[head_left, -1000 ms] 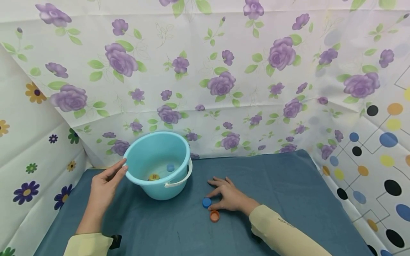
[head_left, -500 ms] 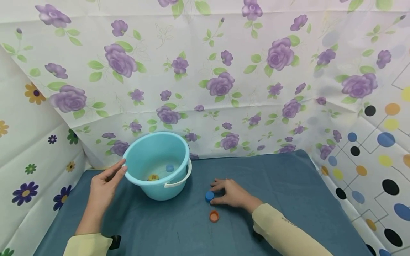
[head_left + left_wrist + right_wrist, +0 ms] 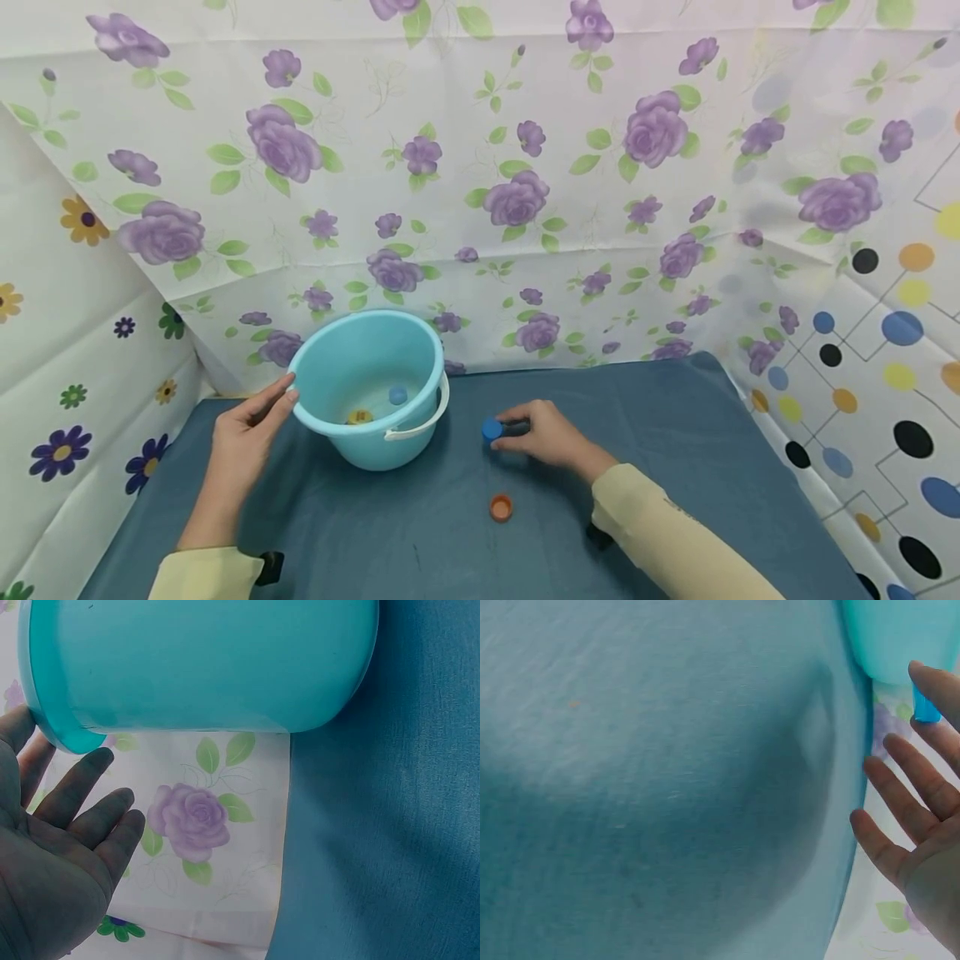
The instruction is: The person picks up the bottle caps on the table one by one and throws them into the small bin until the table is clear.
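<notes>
Right hand [image 3: 543, 435] has lifted the blue bottle cap [image 3: 492, 429] off the surface [image 3: 675, 433], closer to the teal bucket [image 3: 367, 387]; fingers pinched on it. Orange cap [image 3: 501, 507] stays put below. Left hand [image 3: 243, 433] unchanged: fingers straight, touching the bucket rim. Two caps inside the bucket.

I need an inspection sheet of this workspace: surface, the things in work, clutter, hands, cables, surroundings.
Surface: blue cloth covers the table.
Things in work: blue cap pinched in the right hand; bucket holds a yellow cap and a second blue cap.
Clutter: orange cap on the cloth.
Hands: left hand touches the bucket rim, fingers straight; right hand holds the cap above the cloth.
Cables: nothing seen.
Surroundings: flowered sheets as walls.
</notes>
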`<state>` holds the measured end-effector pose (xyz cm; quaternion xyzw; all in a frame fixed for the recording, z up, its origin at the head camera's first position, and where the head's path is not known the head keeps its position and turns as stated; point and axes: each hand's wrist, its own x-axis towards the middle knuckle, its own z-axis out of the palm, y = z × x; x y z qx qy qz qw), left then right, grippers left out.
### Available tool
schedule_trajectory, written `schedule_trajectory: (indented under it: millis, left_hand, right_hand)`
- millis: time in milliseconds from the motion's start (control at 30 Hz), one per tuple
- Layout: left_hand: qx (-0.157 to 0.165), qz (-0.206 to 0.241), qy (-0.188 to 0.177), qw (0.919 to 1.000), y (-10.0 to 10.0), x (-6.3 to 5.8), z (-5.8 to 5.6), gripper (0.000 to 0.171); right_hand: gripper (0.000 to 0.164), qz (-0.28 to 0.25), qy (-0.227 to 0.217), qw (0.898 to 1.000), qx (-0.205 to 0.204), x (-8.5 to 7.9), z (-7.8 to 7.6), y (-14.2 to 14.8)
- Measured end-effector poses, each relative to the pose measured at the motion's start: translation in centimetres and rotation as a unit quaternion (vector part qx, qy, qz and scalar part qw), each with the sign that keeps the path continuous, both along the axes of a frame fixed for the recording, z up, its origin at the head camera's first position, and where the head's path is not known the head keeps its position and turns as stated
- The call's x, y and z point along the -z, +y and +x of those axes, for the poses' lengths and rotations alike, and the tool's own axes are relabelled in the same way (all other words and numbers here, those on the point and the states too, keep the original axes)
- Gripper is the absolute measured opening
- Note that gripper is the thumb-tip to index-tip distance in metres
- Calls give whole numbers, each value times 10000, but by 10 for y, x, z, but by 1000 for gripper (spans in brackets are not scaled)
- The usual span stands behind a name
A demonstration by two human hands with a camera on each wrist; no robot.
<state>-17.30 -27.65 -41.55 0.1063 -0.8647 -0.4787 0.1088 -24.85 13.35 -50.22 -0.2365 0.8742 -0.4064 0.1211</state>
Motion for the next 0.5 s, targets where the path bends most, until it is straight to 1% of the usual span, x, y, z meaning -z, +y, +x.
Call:
schedule_trajectory:
  millis: [167, 333, 500]
  left_hand:
    - [23, -29, 15, 10000, -1, 1, 0, 50]
    - [21, -37, 26, 10000, -2, 3, -1, 49]
    - [12, -88, 37, 10000, -2, 2, -1, 49]
  right_hand:
    - [38, -180, -23, 9998, 120, -9, -4, -1]
    - [39, -262, 30, 9990, 367, -22, -8, -3]
    - [35, -567, 144, 9965, 596, -35, -11, -7]
